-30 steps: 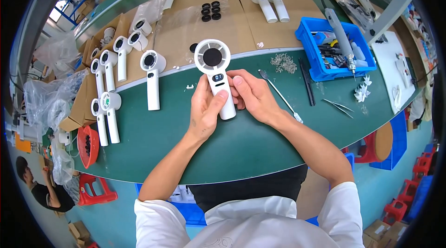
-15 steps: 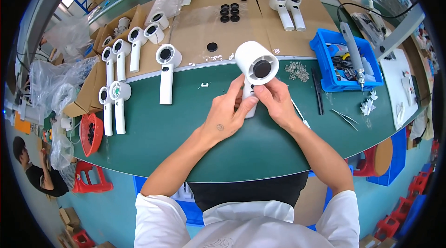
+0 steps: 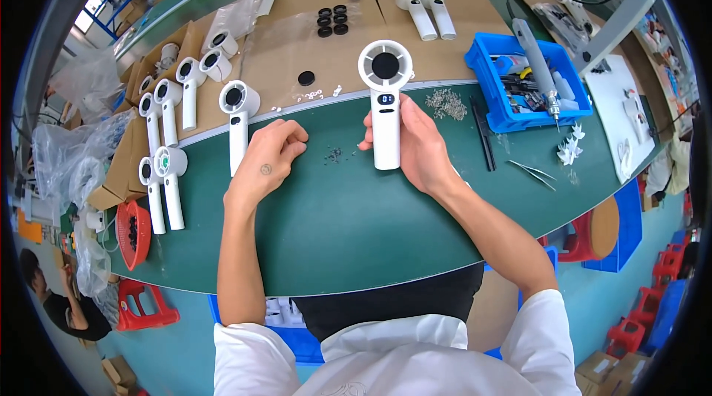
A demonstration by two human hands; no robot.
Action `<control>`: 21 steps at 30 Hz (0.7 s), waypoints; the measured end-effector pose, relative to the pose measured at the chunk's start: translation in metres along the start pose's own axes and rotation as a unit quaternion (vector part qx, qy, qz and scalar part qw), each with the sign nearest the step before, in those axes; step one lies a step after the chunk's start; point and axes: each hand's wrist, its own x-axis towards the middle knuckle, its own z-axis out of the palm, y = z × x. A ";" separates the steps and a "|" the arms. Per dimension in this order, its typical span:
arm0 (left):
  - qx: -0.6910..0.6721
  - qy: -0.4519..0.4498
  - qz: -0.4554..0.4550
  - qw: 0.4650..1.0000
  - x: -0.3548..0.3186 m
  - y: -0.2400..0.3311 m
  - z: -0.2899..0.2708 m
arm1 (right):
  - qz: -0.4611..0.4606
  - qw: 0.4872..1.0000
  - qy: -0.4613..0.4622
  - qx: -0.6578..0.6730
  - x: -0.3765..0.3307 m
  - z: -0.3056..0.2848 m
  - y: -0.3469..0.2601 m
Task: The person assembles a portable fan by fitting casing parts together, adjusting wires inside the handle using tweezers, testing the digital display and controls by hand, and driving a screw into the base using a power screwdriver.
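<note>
A white handheld fan (image 3: 385,129) with a round black centre stands out over the green table, its lit display and button facing me. My right hand (image 3: 421,142) is wrapped round its handle from the right, and the fingertips show on the left side. My left hand (image 3: 271,156) hovers apart from it, fingers curled toward the thumb; whatever they may hold is hidden. Beside that hand lies another white fan (image 3: 237,125), its handle partly covered by the hand. Between my hands is a scatter of tiny dark parts (image 3: 335,155) on the table.
More white fans (image 3: 169,110) lie at the left by a cardboard box (image 3: 122,166) and a red basket (image 3: 133,236). Black round caps (image 3: 324,21) sit on cardboard behind. Right are a pile of screws (image 3: 446,104), tweezers (image 3: 532,173), and a blue bin (image 3: 493,118) with an electric screwdriver (image 3: 535,66).
My left hand has let go of the fan and moved left. The fan, now only in my right hand, has turned its front and display toward me. The view has shifted slightly.
</note>
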 end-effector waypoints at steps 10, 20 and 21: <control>-0.361 0.040 -0.026 0.931 0.006 0.014 0.015 | 0.006 1.000 0.001 0.000 -0.001 -0.002 0.001; -0.505 0.084 -0.004 0.859 0.000 0.032 0.033 | 0.025 0.999 -0.014 -0.023 -0.006 0.003 0.004; -0.505 0.079 0.017 0.859 -0.001 0.032 0.033 | 0.027 0.999 -0.013 -0.021 -0.007 0.004 0.004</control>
